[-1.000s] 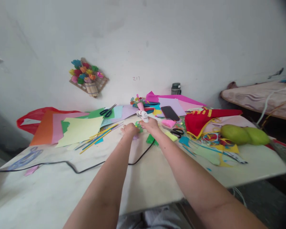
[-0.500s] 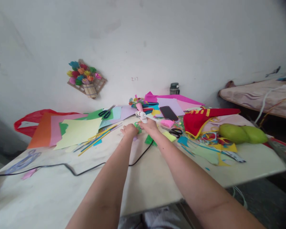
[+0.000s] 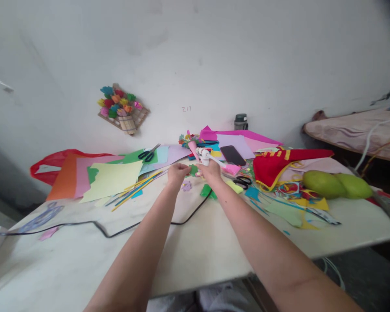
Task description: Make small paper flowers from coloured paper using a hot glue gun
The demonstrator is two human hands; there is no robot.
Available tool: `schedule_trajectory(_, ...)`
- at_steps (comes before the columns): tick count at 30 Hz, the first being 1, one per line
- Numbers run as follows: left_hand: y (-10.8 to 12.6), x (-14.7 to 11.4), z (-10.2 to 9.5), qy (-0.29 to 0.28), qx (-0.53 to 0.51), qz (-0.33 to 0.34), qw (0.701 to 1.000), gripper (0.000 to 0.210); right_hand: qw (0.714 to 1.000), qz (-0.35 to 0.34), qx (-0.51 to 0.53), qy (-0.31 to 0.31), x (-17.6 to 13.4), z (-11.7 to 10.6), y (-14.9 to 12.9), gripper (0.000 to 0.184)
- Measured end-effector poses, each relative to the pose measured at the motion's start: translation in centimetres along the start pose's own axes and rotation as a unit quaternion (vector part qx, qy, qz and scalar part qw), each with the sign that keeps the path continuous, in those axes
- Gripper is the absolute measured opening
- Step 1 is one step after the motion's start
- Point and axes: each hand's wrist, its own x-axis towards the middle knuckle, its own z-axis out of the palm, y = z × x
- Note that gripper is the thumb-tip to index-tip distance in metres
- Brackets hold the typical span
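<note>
Slightly left of the middle of the table, my left hand (image 3: 178,174) is closed, fingertips pinching a small green paper cutout (image 3: 193,170). My right hand (image 3: 211,171) is wrapped round a white glue gun (image 3: 204,154), just right of the cutout; its grip is mostly hidden by the hand. A black cord (image 3: 195,209) runs from below the right hand off to the left. Nearer me lies a small purple paper flower (image 3: 186,186). Beyond the gun stands a pink paper cone (image 3: 193,148). A bright green piece (image 3: 208,191) rests under the right wrist.
Coloured paper sheets (image 3: 115,182), thin sticks (image 3: 138,190) and scissors (image 3: 149,154) lie left. To the right are a phone (image 3: 232,155), black-handled scissors (image 3: 242,182), red cloth (image 3: 267,171), paper scraps (image 3: 284,210) and green fruit (image 3: 321,182). A bottle (image 3: 240,122) stands behind.
My right hand and the glue gun have moved right, away from the left hand. The green cutout and the purple flower now show more clearly. The view has shifted slightly.
</note>
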Motion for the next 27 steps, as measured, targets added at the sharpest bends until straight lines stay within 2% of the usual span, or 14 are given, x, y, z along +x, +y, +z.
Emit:
schedule_trajectory(3, -0.1, -1.3, -0.5, -0.026, -0.121, -0.012, 0.992, 0.024, 0.997, 0.02, 0.068, -0.031, -0.5, 0.1, -0.3, 0.036)
schedule_trajectory(6, -0.3, -2.2, -1.0, -0.028, -0.166, -0.034, 0.985, 0.028, 0.992, 0.027, 0.107, -0.065, -0.9, 0.4, -0.7, 0.033)
schedule_trajectory(9, -0.5, -2.6, -1.6, -0.022, -0.179, -0.056, 0.982, 0.032, 0.991, 0.009, 0.112, -0.067, -1.1, 0.7, -0.9, 0.031)
schedule_trajectory(12, -0.6, -3.0, -2.2, -0.041, -0.177, -0.078, 0.98, 0.036, 0.991, -0.007, 0.112, -0.069, -1.3, 0.9, -1.1, 0.033)
schedule_trajectory(16, -0.9, -3.6, -2.7, -0.079, -0.183, -0.061, 0.978, 0.033, 0.989, -0.023, 0.115, -0.085, -1.8, 1.2, -1.2, 0.033)
schedule_trajectory(23, -1.8, -3.5, -3.6, -0.053, -0.268, -0.04, 0.961, 0.032, 0.983, -0.056, 0.124, -0.123, -2.8, 0.6, -1.9, 0.035)
schedule_trajectory(27, -2.6, -3.1, -4.6, -0.042, -0.28, -0.029, 0.959, 0.032, 0.975, -0.07, 0.107, -0.179, -2.8, 0.1, -2.0, 0.025)
